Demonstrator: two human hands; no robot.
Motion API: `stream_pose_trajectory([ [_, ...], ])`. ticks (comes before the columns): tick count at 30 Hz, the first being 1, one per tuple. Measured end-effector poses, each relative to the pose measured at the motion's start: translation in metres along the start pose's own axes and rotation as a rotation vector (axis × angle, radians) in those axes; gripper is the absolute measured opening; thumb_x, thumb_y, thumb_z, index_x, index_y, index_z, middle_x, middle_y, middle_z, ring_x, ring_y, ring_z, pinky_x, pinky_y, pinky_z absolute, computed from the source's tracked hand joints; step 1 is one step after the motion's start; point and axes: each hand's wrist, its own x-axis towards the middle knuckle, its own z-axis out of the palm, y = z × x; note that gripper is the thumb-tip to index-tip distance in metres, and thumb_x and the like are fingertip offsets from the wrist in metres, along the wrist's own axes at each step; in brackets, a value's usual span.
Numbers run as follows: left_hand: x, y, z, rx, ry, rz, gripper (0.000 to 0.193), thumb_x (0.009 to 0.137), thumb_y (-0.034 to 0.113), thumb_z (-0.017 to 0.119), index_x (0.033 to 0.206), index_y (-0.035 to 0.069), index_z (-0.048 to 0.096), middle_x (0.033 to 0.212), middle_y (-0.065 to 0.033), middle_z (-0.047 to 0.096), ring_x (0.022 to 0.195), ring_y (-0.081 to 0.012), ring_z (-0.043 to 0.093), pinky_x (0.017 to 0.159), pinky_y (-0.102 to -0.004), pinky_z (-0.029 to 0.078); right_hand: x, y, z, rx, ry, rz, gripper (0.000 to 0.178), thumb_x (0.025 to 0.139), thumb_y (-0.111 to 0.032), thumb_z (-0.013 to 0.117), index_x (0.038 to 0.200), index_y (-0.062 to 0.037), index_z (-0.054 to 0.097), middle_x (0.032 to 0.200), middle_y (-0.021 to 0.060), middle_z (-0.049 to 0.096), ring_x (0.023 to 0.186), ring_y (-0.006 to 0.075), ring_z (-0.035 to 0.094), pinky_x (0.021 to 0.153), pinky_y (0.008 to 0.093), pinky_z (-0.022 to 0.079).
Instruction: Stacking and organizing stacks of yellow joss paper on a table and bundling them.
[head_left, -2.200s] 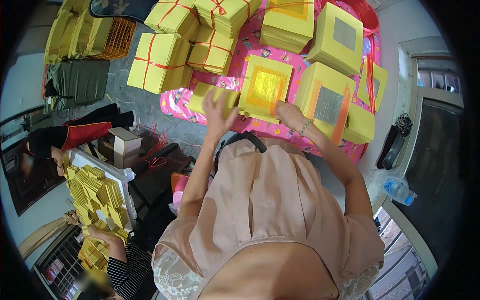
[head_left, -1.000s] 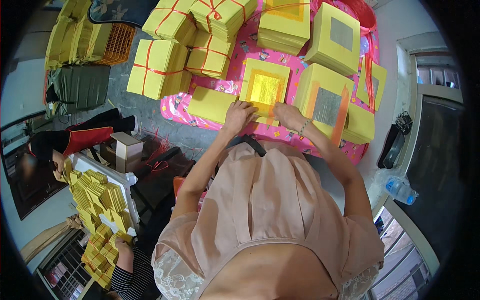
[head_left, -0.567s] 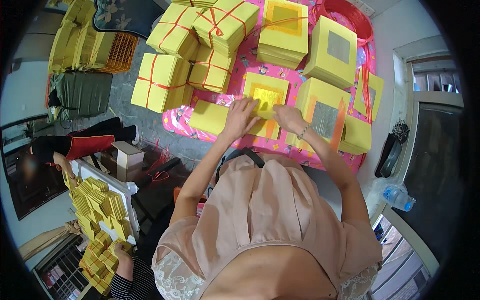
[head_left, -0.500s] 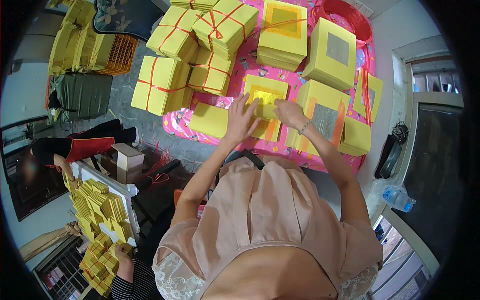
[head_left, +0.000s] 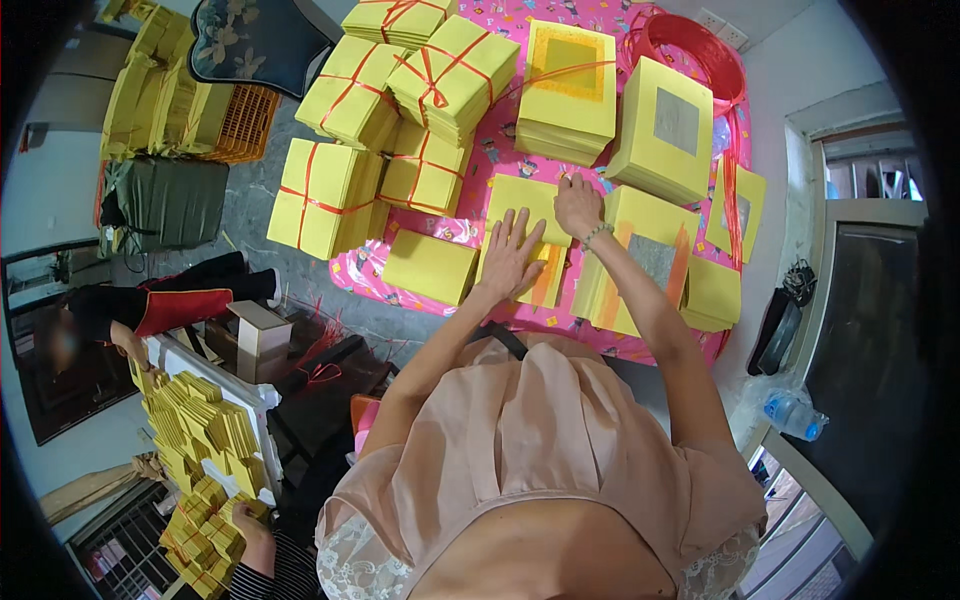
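the left hand (head_left: 512, 262) lies flat on a folded yellow paper sheet (head_left: 535, 197), fingers spread wide, not gripping anything i can see. the right hand (head_left: 580, 207) is at the sheet's far right corner, fingers narrow and curled down. can't tell from here if they're pinching an edge or just pressing.

the sheet is on the pink patterned worktop (head_left: 355, 277), close to the near edge. the folded part looks a bit longer left to right, and it carries on past the left fingertips, away from the person. so the left hand is nearer the middle, the right nearer the far corner. an orange strip (head_left: 553, 277) shows by the left thumb. folded yellow pile (head_left: 430, 265) off to the left, silver-patched paper stack (head_left: 655, 257) just right.
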Motion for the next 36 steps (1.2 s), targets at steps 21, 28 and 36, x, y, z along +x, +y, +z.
stream_pose_trajectory([
  [21,0.007,-0.005,0.007,-0.025,-0.04,-0.033,0.072,0.085,0.039,0.054,0.146,0.016,0.025,0.15,-0.0213,0.018,0.138,-0.0426,0.014,0.111,-0.0536,0.015,0.014,-0.014,0.017,0.235,0.067,-0.17,0.032,0.083,-0.019,0.061,0.112,-0.0073,0.055,0.111,0.0121,0.057,0.108,0.0298,0.052,0.096,0.0463,0.035],
  [28,0.006,-0.008,0.01,-0.038,-0.026,-0.017,0.071,0.085,0.041,0.054,0.146,0.016,0.025,0.15,-0.0188,0.019,0.138,-0.0425,0.013,0.111,-0.0536,0.014,0.013,-0.015,0.02,0.245,0.083,-0.147,0.03,0.083,-0.018,0.061,0.11,-0.0064,0.055,0.11,0.0126,0.056,0.109,0.0308,0.051,0.096,0.0468,0.034],
  [36,0.004,-0.016,0.022,-0.012,-0.046,-0.017,0.072,0.085,0.045,0.053,0.145,0.015,0.027,0.151,-0.0187,0.016,0.138,-0.0428,0.012,0.111,-0.054,0.015,-0.022,-0.027,0.011,0.09,0.132,-0.13,0.028,0.08,-0.018,0.061,0.102,-0.0022,0.054,0.105,0.019,0.056,0.1,0.0322,0.055,0.081,0.0431,0.046],
])
